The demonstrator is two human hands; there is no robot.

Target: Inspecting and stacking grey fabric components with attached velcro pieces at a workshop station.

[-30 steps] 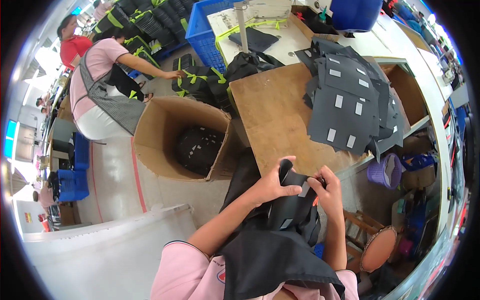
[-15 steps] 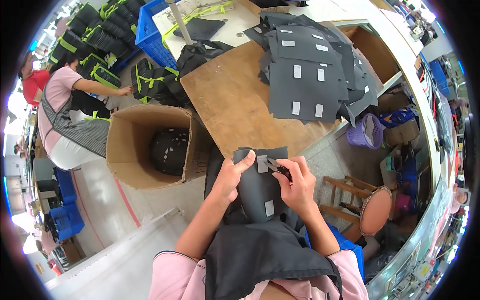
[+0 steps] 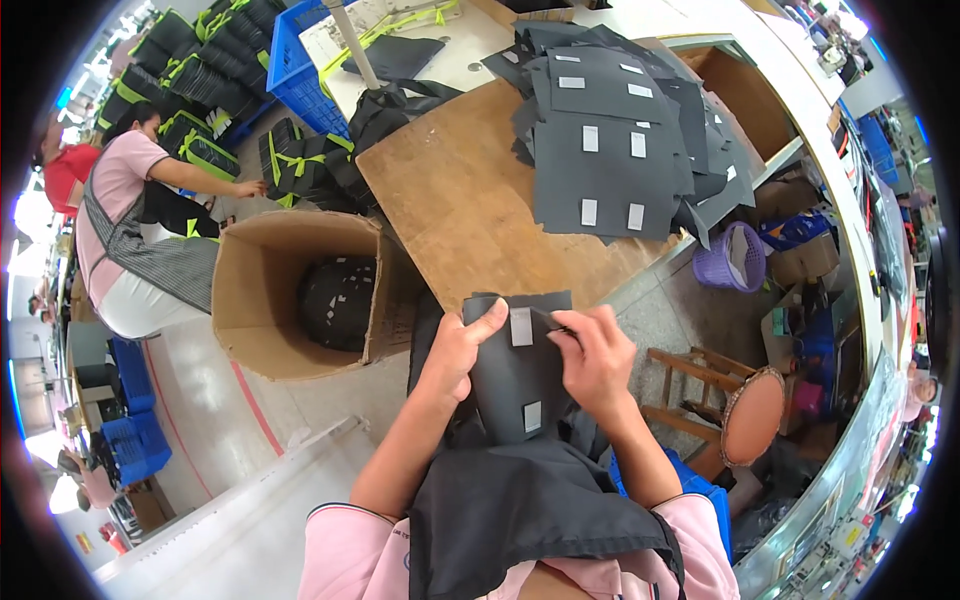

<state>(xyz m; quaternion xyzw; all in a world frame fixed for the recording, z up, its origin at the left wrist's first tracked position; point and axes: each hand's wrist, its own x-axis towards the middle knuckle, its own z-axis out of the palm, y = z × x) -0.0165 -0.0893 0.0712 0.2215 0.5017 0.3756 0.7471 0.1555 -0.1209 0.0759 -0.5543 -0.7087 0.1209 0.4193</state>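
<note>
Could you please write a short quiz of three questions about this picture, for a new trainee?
1. True or false: both hands hold the same dark fabric panel.
2. What lies inside the cardboard box? A) black pieces with pale patches B) green straps C) a purple basket
3. Fill in: the stack of dark panels rests on a ____ board.

Key: 1 true: left hand and right hand grip it. 2 A. 3 wooden.

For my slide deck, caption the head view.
Both hands, left hand and right hand, hold a dark fabric panel with grey patches.
</note>
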